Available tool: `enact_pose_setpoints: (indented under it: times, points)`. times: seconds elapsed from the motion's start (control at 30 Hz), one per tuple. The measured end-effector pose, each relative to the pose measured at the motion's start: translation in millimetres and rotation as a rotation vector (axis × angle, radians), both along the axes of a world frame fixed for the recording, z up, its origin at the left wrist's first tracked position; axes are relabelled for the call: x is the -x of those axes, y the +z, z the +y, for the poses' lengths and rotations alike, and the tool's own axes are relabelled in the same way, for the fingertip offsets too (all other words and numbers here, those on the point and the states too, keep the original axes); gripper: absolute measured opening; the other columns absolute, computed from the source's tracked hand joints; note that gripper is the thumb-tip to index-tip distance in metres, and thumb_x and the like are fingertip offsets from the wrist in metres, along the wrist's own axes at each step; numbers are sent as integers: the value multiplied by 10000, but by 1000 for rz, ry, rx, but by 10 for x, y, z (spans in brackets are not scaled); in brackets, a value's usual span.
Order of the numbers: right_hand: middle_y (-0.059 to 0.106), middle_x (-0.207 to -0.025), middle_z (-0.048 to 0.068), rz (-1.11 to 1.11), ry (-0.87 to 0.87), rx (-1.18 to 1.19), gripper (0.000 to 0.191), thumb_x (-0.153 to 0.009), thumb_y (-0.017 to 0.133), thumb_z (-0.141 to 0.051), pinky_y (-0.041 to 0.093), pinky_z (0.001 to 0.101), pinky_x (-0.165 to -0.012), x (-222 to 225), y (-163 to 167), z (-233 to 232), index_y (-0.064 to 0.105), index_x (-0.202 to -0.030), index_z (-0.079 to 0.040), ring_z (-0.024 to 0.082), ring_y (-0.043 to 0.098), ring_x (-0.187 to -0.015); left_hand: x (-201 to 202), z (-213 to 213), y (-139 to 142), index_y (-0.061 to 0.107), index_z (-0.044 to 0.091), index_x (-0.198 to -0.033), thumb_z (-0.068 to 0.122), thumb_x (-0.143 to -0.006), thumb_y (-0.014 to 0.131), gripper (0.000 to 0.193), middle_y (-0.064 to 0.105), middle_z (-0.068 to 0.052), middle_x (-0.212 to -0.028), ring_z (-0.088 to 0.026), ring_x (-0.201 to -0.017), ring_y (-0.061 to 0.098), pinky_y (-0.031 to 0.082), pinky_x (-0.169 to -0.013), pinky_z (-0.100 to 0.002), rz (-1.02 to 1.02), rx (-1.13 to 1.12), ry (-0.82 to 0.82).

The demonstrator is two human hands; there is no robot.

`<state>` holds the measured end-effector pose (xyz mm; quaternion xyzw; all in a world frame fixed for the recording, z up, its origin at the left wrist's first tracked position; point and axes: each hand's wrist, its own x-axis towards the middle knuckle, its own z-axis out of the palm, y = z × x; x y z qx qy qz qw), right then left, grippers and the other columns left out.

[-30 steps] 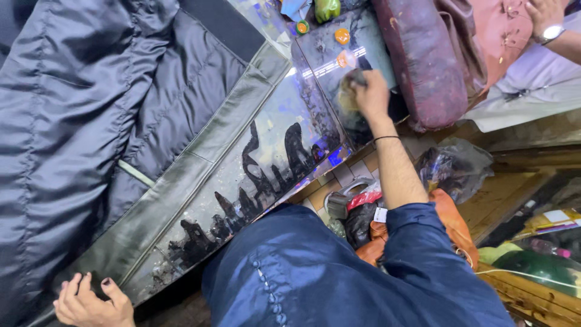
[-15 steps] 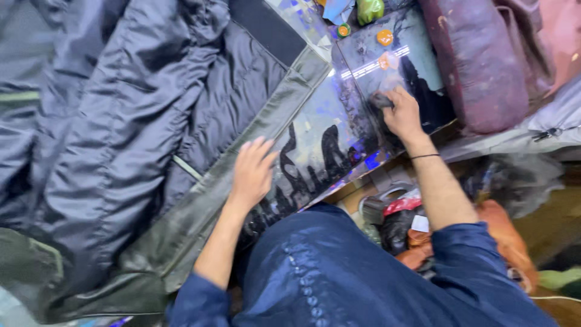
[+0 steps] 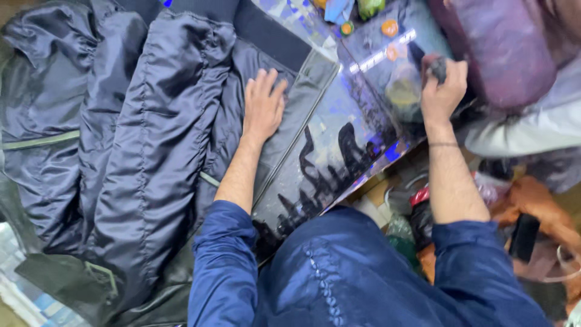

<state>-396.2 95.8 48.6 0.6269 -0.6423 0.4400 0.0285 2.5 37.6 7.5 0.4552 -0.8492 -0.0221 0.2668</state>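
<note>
The left hand (image 3: 263, 106) is lying flat on the dark jacket (image 3: 139, 145) now — up toward twelve o'clock — while the right hand (image 3: 443, 91) is gripping a dark lump (image 3: 437, 66).

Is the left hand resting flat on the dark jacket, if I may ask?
Yes, the left hand lies palm down, fingers spread, on the dark jacket near its edge.

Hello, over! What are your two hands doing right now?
Left hand flat, open on the dark shiny jacket. Right hand closed around a small dark object, over the printed table sheet. Purple bag right beside that hand.
</note>
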Motion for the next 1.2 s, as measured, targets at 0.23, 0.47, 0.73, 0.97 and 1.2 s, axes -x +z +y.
enact_pose_setpoints:
  times: [0.23, 0.47, 0.73, 0.97, 1.2]
  points:
    - [644, -1062, 155, 97, -132, -38, 229, -878, 696, -13, 512, 473, -846, -279, 95, 4, 730, -1094, -82, 386, 646, -1005, -110, -86, -66, 564, 86, -1462, 194, -1040, 615, 439, 492, -116, -1550, -350, -1484, 379, 279, -1197, -520, 168, -9, 165]
    - [661, -1031, 147, 286, -92, -153, 264, -852, 819, -178, 506, 471, -788, -719, 195, -62, 734, -1083, -85, 404, 650, -949, -153, -17, -11, 602, 168, -1419, 214, -998, 643, 425, 502, -120, -1503, -340, -1456, 371, 251, -1174, -560, 117, -14, 148]
    - [618, -1008, 135, 202, 425, -201, 343, -863, 697, -16, 523, 458, -814, -1657, 508, -385, 728, -1188, -123, 375, 645, -972, -218, -57, -78, 594, 139, -1419, 215, -994, 638, 433, 507, -121, -1493, -339, -1460, 370, 246, -1176, -566, 120, -35, 160]
    - [612, -1051, 143, 252, 284, -111, 341, -858, 674, -26, 516, 483, -829, -1915, 543, -742, 698, -1183, -127, 396, 635, -1008, -245, -107, -142, 591, 106, -1416, 216, -998, 628, 433, 515, -117, -1487, -329, -1458, 377, 253, -1180, -563, 145, -21, 170]
    - [671, -1114, 136, 85, -73, 55, 214, -929, 709, -54, 526, 458, -792, -1776, 411, -718, 729, -1125, -137, 371, 663, -999, -252, -147, -202, 603, 63, -1376, 276, -997, 669, 440, 533, -114, -1457, -315, -1412, 429, 323, -1145, -514, 208, -27, 217]
